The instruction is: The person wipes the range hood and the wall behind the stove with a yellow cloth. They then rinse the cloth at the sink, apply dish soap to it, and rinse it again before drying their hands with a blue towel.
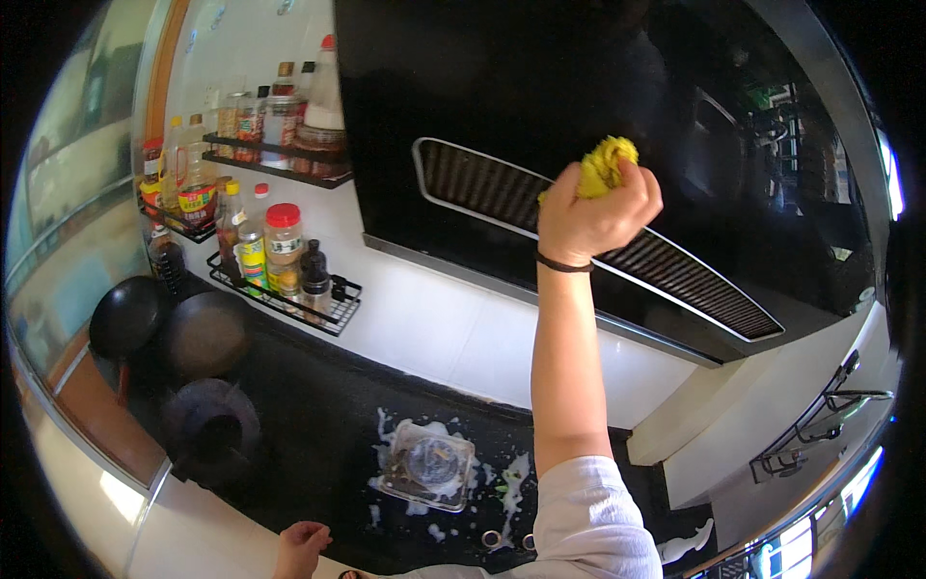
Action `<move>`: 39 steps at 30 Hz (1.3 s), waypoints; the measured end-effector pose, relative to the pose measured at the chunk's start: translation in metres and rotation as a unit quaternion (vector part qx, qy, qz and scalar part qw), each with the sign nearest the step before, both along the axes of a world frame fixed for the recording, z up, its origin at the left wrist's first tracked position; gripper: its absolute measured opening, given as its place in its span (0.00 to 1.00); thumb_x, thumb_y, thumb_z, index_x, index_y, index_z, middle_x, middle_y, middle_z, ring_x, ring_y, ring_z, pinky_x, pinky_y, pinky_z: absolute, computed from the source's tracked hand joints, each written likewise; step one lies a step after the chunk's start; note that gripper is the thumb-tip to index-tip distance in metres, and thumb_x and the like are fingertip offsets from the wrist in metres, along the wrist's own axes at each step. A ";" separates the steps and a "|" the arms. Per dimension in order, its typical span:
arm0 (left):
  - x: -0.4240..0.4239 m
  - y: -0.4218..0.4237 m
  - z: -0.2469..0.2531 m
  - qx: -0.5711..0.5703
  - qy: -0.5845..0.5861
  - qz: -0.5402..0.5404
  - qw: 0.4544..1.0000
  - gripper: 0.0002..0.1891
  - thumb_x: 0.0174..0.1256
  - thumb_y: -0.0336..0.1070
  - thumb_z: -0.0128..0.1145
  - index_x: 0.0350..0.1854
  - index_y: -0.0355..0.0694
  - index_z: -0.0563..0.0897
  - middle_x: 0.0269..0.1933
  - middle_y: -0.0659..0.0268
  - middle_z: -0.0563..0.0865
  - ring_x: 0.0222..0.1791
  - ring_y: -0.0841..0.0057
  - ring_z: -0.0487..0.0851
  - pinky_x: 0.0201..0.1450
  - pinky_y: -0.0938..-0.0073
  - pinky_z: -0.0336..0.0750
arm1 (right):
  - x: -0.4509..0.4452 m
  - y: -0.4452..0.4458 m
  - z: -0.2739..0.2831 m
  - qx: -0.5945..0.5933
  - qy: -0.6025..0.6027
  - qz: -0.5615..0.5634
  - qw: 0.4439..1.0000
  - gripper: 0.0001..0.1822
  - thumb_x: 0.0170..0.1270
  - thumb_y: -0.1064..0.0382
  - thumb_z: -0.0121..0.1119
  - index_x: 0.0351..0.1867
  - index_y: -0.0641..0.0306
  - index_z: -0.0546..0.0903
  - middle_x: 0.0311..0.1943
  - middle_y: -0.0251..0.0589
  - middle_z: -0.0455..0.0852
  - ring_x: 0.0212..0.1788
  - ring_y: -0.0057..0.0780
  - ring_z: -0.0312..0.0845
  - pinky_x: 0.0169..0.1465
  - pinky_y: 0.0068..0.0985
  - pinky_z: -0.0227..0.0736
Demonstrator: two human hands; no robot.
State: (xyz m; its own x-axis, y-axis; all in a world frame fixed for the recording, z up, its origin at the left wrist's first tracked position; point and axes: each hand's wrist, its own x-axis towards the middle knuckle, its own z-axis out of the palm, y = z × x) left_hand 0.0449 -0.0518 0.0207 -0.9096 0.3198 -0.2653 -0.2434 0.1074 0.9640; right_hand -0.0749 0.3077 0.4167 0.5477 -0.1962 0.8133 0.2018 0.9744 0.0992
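My right hand (602, 217) grips a crumpled yellow cloth (609, 163) against the black front of a range hood (499, 79). Below and beside that hand runs the hood's long slatted grille (477, 177), framed in silver trim; my hand and forearm hide part of it. My left hand (302, 544) is low, at the front edge of the black countertop (318, 420). Its fingers are curled in, and nothing shows in them. On the cooktop, a clear plastic tray (427, 467) sits among white suds (515, 485).
Two woks (130, 315) and a dark ring-shaped pan support (210, 427) stand at the left. Black wire wall racks (336, 307) carry several bottles and jars (283, 235). Silver-ringed knobs (491, 538) line the front. A metal rack (803, 434) hangs at the right.
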 end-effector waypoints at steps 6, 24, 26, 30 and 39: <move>-0.016 -0.039 0.001 0.055 -0.047 0.022 0.997 0.10 0.64 0.34 0.55 0.40 0.33 0.80 0.33 0.66 0.82 0.34 0.80 0.79 0.39 0.81 0.74 | -0.067 -0.075 -0.004 0.051 -0.078 -0.014 0.996 0.22 0.39 0.68 0.67 0.40 0.62 0.74 0.42 0.49 0.73 0.41 0.42 0.74 0.40 0.31 0.73; -0.009 0.053 0.010 0.008 -0.074 -0.053 0.996 0.08 0.62 0.34 0.57 0.38 0.35 0.81 0.32 0.69 0.81 0.31 0.84 0.78 0.35 0.85 0.73 | -0.066 -0.005 -0.079 0.255 -0.375 -0.089 0.887 0.10 0.50 0.60 0.52 0.35 0.55 0.75 0.41 0.40 0.76 0.35 0.28 0.72 0.29 0.22 0.70; 0.000 0.078 0.011 0.006 -0.065 -0.058 0.996 0.08 0.62 0.34 0.57 0.38 0.35 0.81 0.31 0.70 0.81 0.30 0.85 0.78 0.35 0.85 0.73 | -0.048 0.023 -0.079 0.260 -0.356 -0.084 0.894 0.10 0.49 0.59 0.53 0.34 0.55 0.75 0.41 0.37 0.76 0.34 0.26 0.72 0.29 0.22 0.69; 0.025 0.133 0.015 0.007 -0.049 -0.096 0.994 0.08 0.63 0.34 0.56 0.37 0.35 0.81 0.31 0.70 0.81 0.29 0.85 0.77 0.34 0.86 0.73 | 0.003 0.098 -0.079 0.345 -0.308 -0.101 0.881 0.11 0.48 0.58 0.54 0.34 0.52 0.73 0.40 0.32 0.76 0.34 0.24 0.70 0.28 0.20 0.66; 0.087 0.244 0.034 -0.059 0.009 -0.238 0.969 0.10 0.63 0.35 0.54 0.39 0.34 0.81 0.32 0.68 0.82 0.32 0.82 0.76 0.37 0.82 0.71 | 0.141 0.255 -0.087 0.329 -0.279 -0.177 0.885 0.15 0.48 0.55 0.58 0.38 0.42 0.69 0.39 0.26 0.73 0.29 0.20 0.66 0.27 0.19 0.61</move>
State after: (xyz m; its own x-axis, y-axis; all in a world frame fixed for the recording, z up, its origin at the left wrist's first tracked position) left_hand 0.1321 0.1925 0.0547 -0.6719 0.6721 -0.3110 -0.1220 0.3138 0.9416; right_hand 0.0660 0.5628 0.3295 -0.0934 -0.8065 0.5838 0.2240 0.5543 0.8016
